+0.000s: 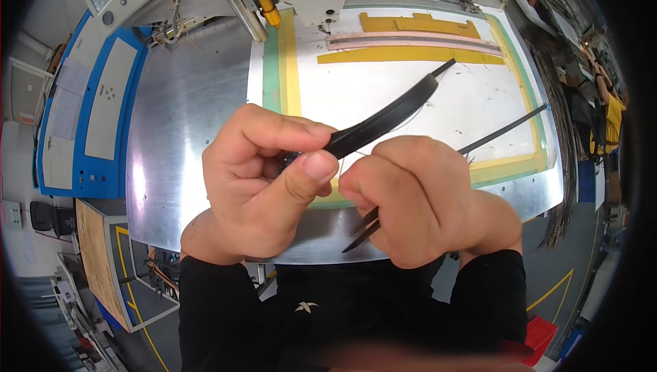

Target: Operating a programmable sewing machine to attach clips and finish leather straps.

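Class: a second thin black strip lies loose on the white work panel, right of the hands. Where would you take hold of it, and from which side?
Probably pinch the thin black strip near its lower-left end, coming from above and from the person's side. It lies flat and slanted on the white panel, with that end nearest the right hand, and its narrow width suits a fingertip grip across it.

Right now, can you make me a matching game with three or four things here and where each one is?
Things:
1. black strap
2. black tool
3. yellow strips
4. blue panel

Places:
A. far side of the white board
B. pinched in the left hand
C. off to the left of the metal table
D. poking out of the right hand

Pairs: 1-B, 2-D, 3-A, 4-C
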The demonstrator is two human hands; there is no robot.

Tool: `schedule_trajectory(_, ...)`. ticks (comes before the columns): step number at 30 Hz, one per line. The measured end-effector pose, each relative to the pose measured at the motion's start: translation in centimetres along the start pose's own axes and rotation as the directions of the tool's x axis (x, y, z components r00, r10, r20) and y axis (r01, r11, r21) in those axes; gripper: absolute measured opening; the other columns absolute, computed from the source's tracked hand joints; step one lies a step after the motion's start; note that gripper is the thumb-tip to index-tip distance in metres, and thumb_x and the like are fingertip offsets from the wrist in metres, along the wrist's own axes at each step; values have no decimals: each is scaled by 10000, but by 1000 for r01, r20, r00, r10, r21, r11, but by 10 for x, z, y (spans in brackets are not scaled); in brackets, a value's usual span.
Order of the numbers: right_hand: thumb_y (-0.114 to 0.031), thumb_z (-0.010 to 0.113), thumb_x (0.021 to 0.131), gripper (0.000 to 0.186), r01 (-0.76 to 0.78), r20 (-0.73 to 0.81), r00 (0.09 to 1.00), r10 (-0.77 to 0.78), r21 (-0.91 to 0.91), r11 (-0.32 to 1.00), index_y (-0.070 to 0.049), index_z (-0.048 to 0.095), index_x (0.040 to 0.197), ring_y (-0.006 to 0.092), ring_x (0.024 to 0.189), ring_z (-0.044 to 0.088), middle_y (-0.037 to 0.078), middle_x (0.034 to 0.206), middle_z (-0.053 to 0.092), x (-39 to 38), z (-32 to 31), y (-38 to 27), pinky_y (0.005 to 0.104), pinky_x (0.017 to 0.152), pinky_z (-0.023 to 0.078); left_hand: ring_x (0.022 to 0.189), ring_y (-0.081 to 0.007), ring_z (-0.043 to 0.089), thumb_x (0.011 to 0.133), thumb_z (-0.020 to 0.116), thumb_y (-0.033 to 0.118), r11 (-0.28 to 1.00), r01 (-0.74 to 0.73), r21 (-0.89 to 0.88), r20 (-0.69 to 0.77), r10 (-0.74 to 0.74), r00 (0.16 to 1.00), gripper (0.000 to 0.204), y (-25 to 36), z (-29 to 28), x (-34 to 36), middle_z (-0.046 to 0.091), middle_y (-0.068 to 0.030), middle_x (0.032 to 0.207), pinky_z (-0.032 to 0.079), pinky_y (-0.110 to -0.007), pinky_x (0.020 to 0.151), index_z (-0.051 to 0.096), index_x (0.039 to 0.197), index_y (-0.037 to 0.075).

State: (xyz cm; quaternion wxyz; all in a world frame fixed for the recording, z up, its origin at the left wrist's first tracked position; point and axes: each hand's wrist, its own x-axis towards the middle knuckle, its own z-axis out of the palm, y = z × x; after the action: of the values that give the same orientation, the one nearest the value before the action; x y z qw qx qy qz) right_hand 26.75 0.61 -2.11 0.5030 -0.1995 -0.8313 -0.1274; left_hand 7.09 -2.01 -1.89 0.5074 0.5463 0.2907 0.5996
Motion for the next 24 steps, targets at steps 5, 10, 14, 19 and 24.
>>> schedule_trajectory(5, -73, 717, 701, 266, 11, -3, 1000, -10, 54, 998, 31, 708, 946, 123, 550, 535, 56, 805, 565, 3, -4, -2, 277, 439, 422, 792, -144, 670, 980, 805, 160, 996, 54, -68, -8, -55, 998, 297, 1, 1, 0, 740, -188, 1039, 543, -290, 758, 557, 1120, 76)
schedule_trajectory(10, -149, 883, 754, 325, -72, 195, 980, 25, 240, 968, -20, 725, 1007, 218, 701, 634, 71, 874, 653, 12, -30, -7, 319, 557, 495, 797, -105, 682, 1012, 739, 46, 986, -33, -164, 71, 46, 996, 211, -2, -3, 5, 743, -160, 1101, 568, -246, 726, 594, 1160, 6)
schedule_trajectory(14, -631, 876, 718, 754, -225, 204, 962, 182, 212, 951, -24, 657, 1107, 171, 754, 610, 66, 890, 636, 15, -48, 5, 305, 638, 480, 804, -106, 680, 1013, 732, 33, 984, -74, -164, 62, 85, 994, 212, -1, -4, 6, 742, -168, 1102, 563, -249, 732, 589, 1167, 7)
schedule_trajectory(19, -785, 859, 633, 932, -443, 98, 896, 432, 192, 876, -35, 599, 1122, 116, 776, 548, 48, 934, 588, 7, -49, 21, 258, 679, 436, 824, -112, 687, 1012, 725, 14, 986, -135, -93, 69, 142, 987, 206, 0, -5, 5, 743, -181, 1114, 567, -257, 748, 589, 1166, 5)
schedule_trajectory(24, -573, 926, 730, 756, -377, 205, 915, 347, 134, 916, -44, 612, 1168, 114, 775, 544, 55, 962, 604, 9, -56, 22, 252, 659, 432, 845, -115, 696, 1013, 723, 11, 986, -161, -34, 94, 163, 982, 208, 1, -5, 3, 747, -204, 1147, 573, -262, 759, 585, 1169, 1)
